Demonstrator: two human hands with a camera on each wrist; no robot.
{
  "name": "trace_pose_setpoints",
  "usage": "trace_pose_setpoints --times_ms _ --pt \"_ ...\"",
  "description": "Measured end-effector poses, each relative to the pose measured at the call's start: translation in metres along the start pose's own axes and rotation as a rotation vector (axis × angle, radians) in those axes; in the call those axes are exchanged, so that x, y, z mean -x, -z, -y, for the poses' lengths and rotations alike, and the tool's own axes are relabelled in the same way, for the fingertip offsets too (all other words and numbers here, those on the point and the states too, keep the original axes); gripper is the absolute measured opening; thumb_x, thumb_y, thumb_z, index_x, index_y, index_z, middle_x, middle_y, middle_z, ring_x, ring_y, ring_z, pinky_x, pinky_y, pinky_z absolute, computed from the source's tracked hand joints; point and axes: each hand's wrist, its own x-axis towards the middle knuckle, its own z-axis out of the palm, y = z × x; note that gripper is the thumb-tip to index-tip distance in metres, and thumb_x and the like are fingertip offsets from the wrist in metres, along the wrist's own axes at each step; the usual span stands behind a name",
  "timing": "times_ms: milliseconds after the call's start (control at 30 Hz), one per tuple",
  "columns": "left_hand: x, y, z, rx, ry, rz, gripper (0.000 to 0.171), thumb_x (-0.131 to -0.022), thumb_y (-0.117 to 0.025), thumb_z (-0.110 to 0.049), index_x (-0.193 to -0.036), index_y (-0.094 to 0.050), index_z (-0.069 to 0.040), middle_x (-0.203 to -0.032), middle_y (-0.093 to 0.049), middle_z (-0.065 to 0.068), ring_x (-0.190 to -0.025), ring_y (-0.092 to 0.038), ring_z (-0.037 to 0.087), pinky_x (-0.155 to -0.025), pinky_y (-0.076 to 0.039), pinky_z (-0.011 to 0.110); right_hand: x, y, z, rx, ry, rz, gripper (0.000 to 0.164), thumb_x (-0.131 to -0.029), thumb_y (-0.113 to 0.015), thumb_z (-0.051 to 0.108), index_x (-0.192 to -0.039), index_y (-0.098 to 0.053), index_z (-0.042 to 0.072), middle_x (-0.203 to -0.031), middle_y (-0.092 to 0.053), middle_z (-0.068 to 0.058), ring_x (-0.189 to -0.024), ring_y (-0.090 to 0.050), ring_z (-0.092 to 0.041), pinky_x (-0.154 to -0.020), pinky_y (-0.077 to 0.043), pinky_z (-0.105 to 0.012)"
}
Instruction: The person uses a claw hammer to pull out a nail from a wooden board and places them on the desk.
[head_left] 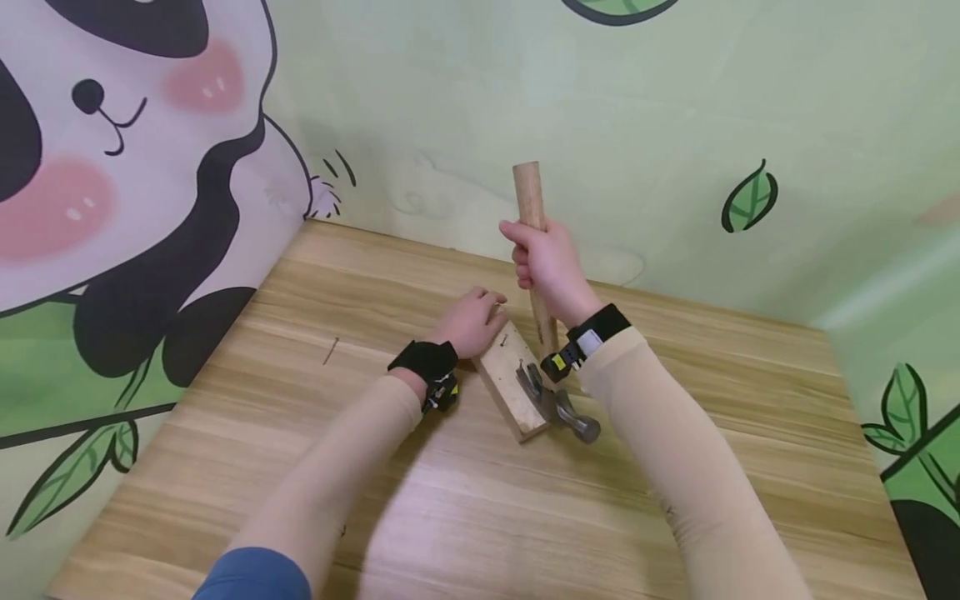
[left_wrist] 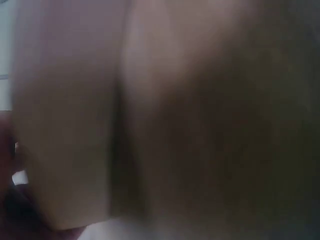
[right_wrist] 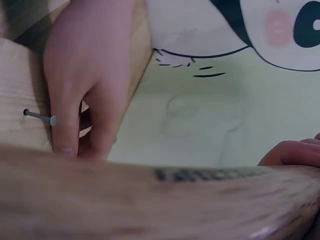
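Note:
A hammer with a wooden handle (head_left: 529, 196) is in my right hand (head_left: 557, 271), fingers wrapped round the handle. Its steel head (head_left: 555, 407) lies at the near end of a wooden block (head_left: 504, 379), with the claw over the block and the striking face out to the right. One nail (head_left: 504, 340) stands in the block; another (head_left: 521, 367) shows right by the claw. My left hand (head_left: 468, 323) grips the block's far end, thumb along its top. In the right wrist view a nail (right_wrist: 40, 117) sticks up beside the left thumb. The left wrist view is dark and blurred.
On the wooden tabletop (head_left: 255, 467) a loose nail (head_left: 331, 350) lies to the left of the block. A green wall (head_left: 420, 108) with painted leaves rises behind the table, and a painted panda (head_left: 150, 183) covers the wall at the left.

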Motion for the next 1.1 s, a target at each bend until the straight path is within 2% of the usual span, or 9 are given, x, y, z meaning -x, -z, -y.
trace_pose_setpoints --times_ms 133,367,633,867,1100 --pt "-0.007 -0.013 0.003 -0.08 -0.03 0.029 0.04 -0.117 -0.043 -0.032 -0.144 -0.063 -0.01 -0.14 -0.061 0.014 -0.132 -0.056 0.033 -0.111 -0.045 0.047 -0.011 -0.005 -0.005 0.029 -0.011 -0.023 0.025 -0.109 -0.064 0.029 -0.104 -0.05 0.01 -0.064 -0.035 0.004 -0.049 -0.036 -0.01 -0.049 -0.032 -0.024" --pt "-0.006 -0.016 0.0 -0.203 0.021 0.087 0.041 -0.118 -0.035 -0.04 -0.144 -0.062 -0.022 -0.14 -0.059 0.007 -0.126 -0.054 0.03 -0.093 -0.051 0.053 -0.024 -0.016 -0.01 0.106 -0.041 -0.022 0.024 -0.109 -0.063 0.032 -0.108 -0.053 0.01 -0.067 -0.038 0.003 -0.05 -0.038 -0.01 -0.048 -0.034 -0.024" --pt "-0.001 -0.011 -0.005 -0.191 0.049 0.097 0.041 -0.118 -0.034 -0.042 -0.142 -0.061 -0.023 -0.139 -0.058 0.006 -0.128 -0.053 0.029 -0.095 -0.049 0.051 -0.027 -0.022 -0.004 0.084 0.014 -0.043 0.027 -0.109 -0.064 0.032 -0.105 -0.052 0.009 -0.068 -0.038 0.003 -0.053 -0.04 -0.011 -0.05 -0.036 -0.023" --pt "0.004 -0.008 -0.011 -0.175 0.049 0.092 0.042 -0.119 -0.033 -0.041 -0.144 -0.061 -0.023 -0.137 -0.058 0.006 -0.124 -0.053 0.028 -0.094 -0.048 0.048 -0.019 -0.016 -0.005 0.032 0.073 -0.051 0.028 -0.108 -0.065 0.033 -0.099 -0.051 0.011 -0.068 -0.038 0.004 -0.052 -0.04 -0.01 -0.05 -0.035 -0.022" --pt "0.003 -0.009 -0.008 -0.174 0.073 0.109 0.042 -0.118 -0.031 -0.042 -0.145 -0.058 -0.025 -0.143 -0.055 0.005 -0.132 -0.05 0.028 -0.099 -0.046 0.052 -0.003 -0.002 -0.006 -0.08 0.168 -0.067 0.025 -0.108 -0.066 0.029 -0.096 -0.053 0.011 -0.063 -0.036 0.004 -0.05 -0.034 -0.009 -0.049 -0.031 -0.021"
